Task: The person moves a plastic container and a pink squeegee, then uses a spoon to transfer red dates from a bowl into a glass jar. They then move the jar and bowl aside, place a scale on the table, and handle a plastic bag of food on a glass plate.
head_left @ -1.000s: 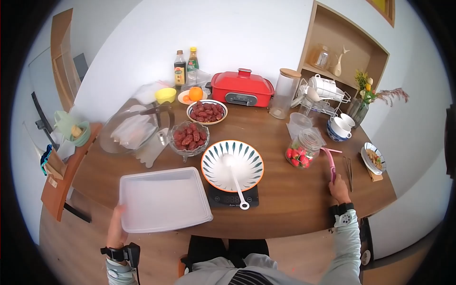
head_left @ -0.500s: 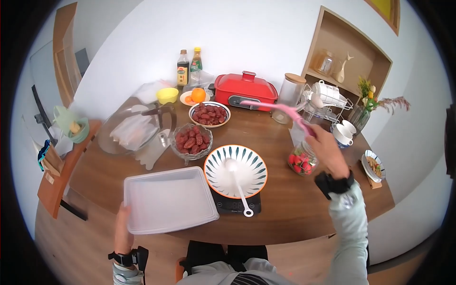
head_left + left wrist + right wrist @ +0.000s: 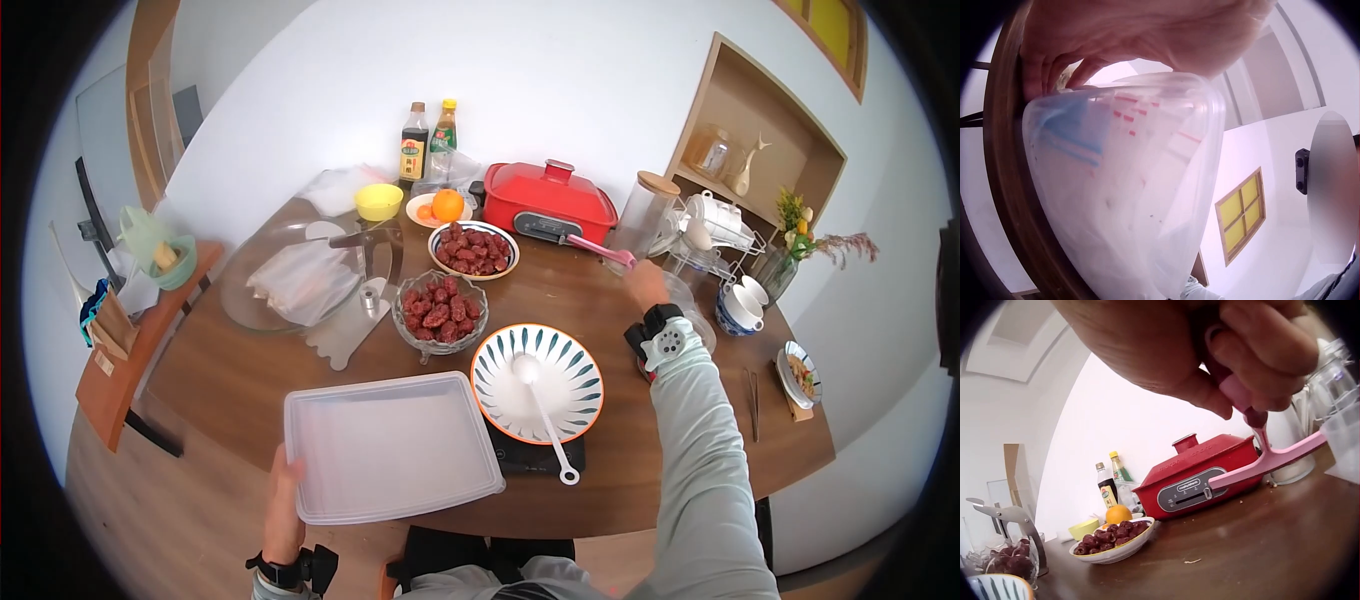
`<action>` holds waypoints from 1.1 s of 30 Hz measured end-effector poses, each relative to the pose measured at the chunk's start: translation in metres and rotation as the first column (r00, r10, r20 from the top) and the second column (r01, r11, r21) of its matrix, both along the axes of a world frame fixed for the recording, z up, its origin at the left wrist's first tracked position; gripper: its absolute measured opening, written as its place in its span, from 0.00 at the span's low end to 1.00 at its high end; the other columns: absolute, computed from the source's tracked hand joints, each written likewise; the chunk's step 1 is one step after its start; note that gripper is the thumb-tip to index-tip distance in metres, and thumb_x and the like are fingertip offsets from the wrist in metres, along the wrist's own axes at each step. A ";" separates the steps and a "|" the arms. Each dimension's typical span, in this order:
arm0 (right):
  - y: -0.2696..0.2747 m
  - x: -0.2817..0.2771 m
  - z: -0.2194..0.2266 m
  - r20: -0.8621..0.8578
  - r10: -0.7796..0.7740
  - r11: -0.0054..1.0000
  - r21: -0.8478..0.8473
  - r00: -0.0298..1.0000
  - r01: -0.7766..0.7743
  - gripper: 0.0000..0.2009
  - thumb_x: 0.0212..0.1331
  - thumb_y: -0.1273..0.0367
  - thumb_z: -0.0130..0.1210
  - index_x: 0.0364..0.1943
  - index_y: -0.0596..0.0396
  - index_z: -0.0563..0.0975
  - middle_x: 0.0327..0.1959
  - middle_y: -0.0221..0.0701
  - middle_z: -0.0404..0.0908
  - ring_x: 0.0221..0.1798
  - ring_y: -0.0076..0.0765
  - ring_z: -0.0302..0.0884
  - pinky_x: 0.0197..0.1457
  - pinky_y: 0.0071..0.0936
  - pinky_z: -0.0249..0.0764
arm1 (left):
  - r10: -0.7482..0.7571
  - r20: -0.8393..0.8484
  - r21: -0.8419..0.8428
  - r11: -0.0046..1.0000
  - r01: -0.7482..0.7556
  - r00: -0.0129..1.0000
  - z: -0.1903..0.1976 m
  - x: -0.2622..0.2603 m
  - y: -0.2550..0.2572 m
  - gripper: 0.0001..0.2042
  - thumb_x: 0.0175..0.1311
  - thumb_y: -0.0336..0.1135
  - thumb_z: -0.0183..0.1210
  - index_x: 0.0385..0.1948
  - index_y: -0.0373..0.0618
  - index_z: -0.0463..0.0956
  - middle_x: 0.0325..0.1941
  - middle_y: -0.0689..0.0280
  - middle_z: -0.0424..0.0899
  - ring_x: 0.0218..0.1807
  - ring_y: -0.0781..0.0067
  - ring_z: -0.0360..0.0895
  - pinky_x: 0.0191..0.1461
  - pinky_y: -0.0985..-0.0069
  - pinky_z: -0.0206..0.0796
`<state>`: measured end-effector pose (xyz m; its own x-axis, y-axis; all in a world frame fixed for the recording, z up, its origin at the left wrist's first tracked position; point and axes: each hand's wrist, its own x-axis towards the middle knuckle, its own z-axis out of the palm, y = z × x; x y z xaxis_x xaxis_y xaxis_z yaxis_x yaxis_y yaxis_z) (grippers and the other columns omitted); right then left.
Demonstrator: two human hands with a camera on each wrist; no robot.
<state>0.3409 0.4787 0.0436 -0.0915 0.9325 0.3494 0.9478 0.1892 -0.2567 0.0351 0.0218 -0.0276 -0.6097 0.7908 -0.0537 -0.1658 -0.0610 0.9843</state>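
My left hand (image 3: 285, 510) holds the near left side of a translucent lidded plastic box (image 3: 395, 450) by the table's front edge. In the left wrist view, printed plastic bags (image 3: 1129, 119) show through its wall. Stretched over the right half of the table, my right hand (image 3: 647, 285) grips the handle of a pink tool (image 3: 1272, 459). Its forked head points at the red electric cooker (image 3: 1204, 456), overlapping it in this view. Between my arms, a patterned bowl (image 3: 590, 385) holds a white spoon (image 3: 550, 425) and stands on a black scale (image 3: 520, 455).
Dried dates fill a glass bowl (image 3: 480, 325) and a plate (image 3: 515, 255). A metal-handled glass lid (image 3: 240, 310) lies left with plastic bags on it. Sauce bottles (image 3: 413, 150) and a tall glass jar (image 3: 645, 215) stand behind. Whisk-like tongs (image 3: 754, 405) lie right.
My right hand has lifted the pink tool off the right side of the table and carried it forward and left. My left hand stays at the box. The head view has turned slightly.
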 end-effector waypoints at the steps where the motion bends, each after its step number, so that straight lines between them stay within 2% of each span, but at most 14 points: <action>1: 0.003 -0.001 0.002 0.027 -0.002 1.000 0.004 1.000 0.002 0.16 0.52 0.66 0.46 0.34 0.65 0.79 0.36 0.54 0.78 0.43 0.57 0.77 0.47 0.45 0.73 | 0.003 0.002 -0.010 1.000 -0.003 1.000 0.001 0.000 0.000 0.26 0.60 0.48 0.47 0.54 0.35 0.63 0.51 0.61 0.69 0.53 0.71 0.65 0.58 0.75 0.54; 5: 0.025 0.008 -0.002 0.078 0.001 1.000 0.003 0.997 -0.001 0.16 0.53 0.65 0.47 0.35 0.64 0.80 0.36 0.54 0.79 0.44 0.57 0.77 0.47 0.45 0.73 | 0.004 -0.016 -0.007 1.000 -0.004 1.000 0.003 0.002 -0.001 0.28 0.59 0.49 0.48 0.54 0.35 0.62 0.51 0.60 0.69 0.53 0.70 0.64 0.59 0.74 0.54; 11: 0.034 0.018 -0.007 0.001 -0.087 0.996 0.009 0.996 0.087 0.17 0.54 0.63 0.47 0.37 0.63 0.79 0.36 0.53 0.79 0.44 0.57 0.77 0.48 0.45 0.73 | -0.007 -0.025 0.020 1.000 0.008 1.000 -0.001 0.001 -0.001 0.28 0.60 0.49 0.48 0.55 0.35 0.62 0.51 0.60 0.69 0.53 0.71 0.64 0.59 0.74 0.54; 15: 0.040 0.027 -0.009 0.056 0.000 1.000 -0.008 0.998 0.000 0.18 0.55 0.59 0.49 0.36 0.64 0.78 0.35 0.55 0.78 0.43 0.60 0.76 0.47 0.47 0.71 | -0.008 -0.020 0.031 0.999 0.009 1.000 0.002 0.004 -0.002 0.28 0.60 0.48 0.48 0.55 0.35 0.62 0.51 0.60 0.70 0.53 0.71 0.65 0.58 0.75 0.54; 17: 0.027 0.020 -0.009 0.048 0.015 1.000 0.027 0.999 -0.016 0.18 0.54 0.60 0.49 0.36 0.62 0.78 0.34 0.55 0.78 0.42 0.60 0.76 0.47 0.47 0.71 | -0.013 -0.013 0.027 1.000 0.014 1.000 0.004 0.003 -0.002 0.28 0.60 0.48 0.48 0.55 0.35 0.62 0.51 0.60 0.70 0.52 0.71 0.65 0.58 0.75 0.54; 20: 0.008 0.005 -0.011 0.035 0.079 0.996 -0.043 0.996 -0.077 0.16 0.54 0.63 0.48 0.34 0.64 0.79 0.36 0.54 0.78 0.44 0.57 0.77 0.47 0.46 0.72 | -0.019 -0.029 0.041 0.999 0.020 0.999 -0.002 0.000 -0.004 0.27 0.60 0.48 0.48 0.54 0.35 0.63 0.50 0.61 0.70 0.52 0.71 0.65 0.58 0.75 0.55; 21: 0.022 0.004 -0.027 0.056 0.117 0.993 -0.014 0.992 -0.117 0.15 0.55 0.63 0.47 0.33 0.63 0.79 0.36 0.53 0.78 0.43 0.58 0.77 0.47 0.46 0.72 | -0.016 -0.023 0.034 0.999 0.017 1.000 -0.001 0.002 -0.004 0.27 0.60 0.48 0.48 0.54 0.35 0.63 0.50 0.61 0.70 0.52 0.71 0.65 0.58 0.75 0.55; 24: 0.006 -0.017 -0.027 0.040 0.121 0.992 -0.039 0.992 -0.120 0.16 0.55 0.63 0.46 0.38 0.63 0.77 0.37 0.53 0.78 0.44 0.57 0.77 0.48 0.47 0.71 | -0.006 -0.023 0.015 1.000 0.006 1.000 0.003 0.002 -0.002 0.27 0.60 0.48 0.48 0.54 0.35 0.63 0.50 0.60 0.70 0.52 0.71 0.65 0.58 0.75 0.54; 27: 0.022 -0.029 -0.044 0.020 0.115 0.990 -0.085 0.993 -0.113 0.17 0.56 0.64 0.45 0.43 0.62 0.73 0.40 0.53 0.78 0.44 0.58 0.76 0.48 0.48 0.71 | 0.013 -0.037 -0.005 1.000 -0.013 0.999 0.001 0.002 -0.002 0.28 0.59 0.50 0.48 0.54 0.35 0.63 0.50 0.59 0.70 0.53 0.70 0.65 0.58 0.75 0.54; 33: -0.005 -0.059 -0.051 -0.015 0.039 0.993 -0.115 0.999 -0.040 0.16 0.59 0.63 0.44 0.44 0.60 0.69 0.40 0.54 0.78 0.45 0.59 0.76 0.49 0.49 0.70 | 0.008 -0.034 -0.020 1.000 -0.009 0.999 0.002 0.002 -0.001 0.29 0.59 0.51 0.48 0.55 0.35 0.62 0.51 0.59 0.70 0.54 0.70 0.65 0.59 0.75 0.54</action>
